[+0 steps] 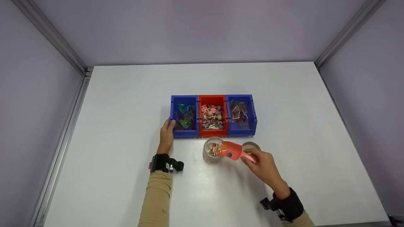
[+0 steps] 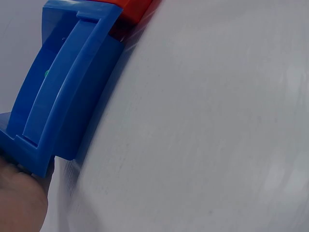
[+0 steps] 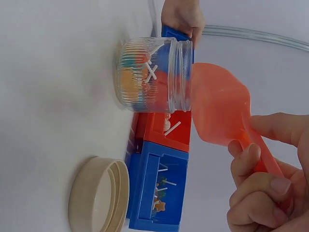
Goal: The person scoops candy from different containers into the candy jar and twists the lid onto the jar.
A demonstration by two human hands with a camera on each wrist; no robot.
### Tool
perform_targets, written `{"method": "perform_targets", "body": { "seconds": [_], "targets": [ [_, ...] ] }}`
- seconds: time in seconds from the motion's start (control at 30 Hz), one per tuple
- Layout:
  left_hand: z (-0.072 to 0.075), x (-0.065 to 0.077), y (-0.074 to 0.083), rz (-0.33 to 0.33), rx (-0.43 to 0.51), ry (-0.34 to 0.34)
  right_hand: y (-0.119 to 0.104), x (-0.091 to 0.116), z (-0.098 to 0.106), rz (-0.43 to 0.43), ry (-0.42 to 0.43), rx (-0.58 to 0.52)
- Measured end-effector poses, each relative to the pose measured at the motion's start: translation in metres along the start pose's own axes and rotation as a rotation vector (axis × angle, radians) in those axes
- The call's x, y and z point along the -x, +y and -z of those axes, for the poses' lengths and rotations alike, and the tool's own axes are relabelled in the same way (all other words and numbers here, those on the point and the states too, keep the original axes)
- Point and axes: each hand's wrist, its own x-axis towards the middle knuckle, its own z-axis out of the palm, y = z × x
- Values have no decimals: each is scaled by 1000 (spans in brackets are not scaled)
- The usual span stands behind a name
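Observation:
My right hand (image 1: 263,165) grips the handle of an orange-red scoop (image 1: 232,149), whose front edge is tipped at the mouth of a glass jar (image 3: 149,75). Candies with white sticks lie inside the jar, and a few bits of candy show in the scoop in the head view. At the left end of a row of bins, my left hand (image 1: 166,135) holds the outer side of a blue bin (image 2: 79,87), thumb near its upper edge. That bin holds green and teal candies (image 1: 186,119).
Right of that bin stand a red bin (image 1: 213,133) of lollipops and another blue bin (image 1: 241,132) with wrapped lollipops. A beige jar lid (image 3: 99,198) lies on the white table (image 1: 126,110) behind my right hand. Walls enclose the table's back and sides.

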Motion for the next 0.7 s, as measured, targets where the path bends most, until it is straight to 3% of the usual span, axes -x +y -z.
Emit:
{"method": "perform_targets", "body": {
  "seconds": [0.17, 0.7],
  "targets": [
    [0, 1, 0, 8, 4, 1, -8, -5, 4, -67, -41, 35],
    [-2, 0, 0, 2, 15, 4, -26, -13, 10, -105, -60, 111]
  ]
}}
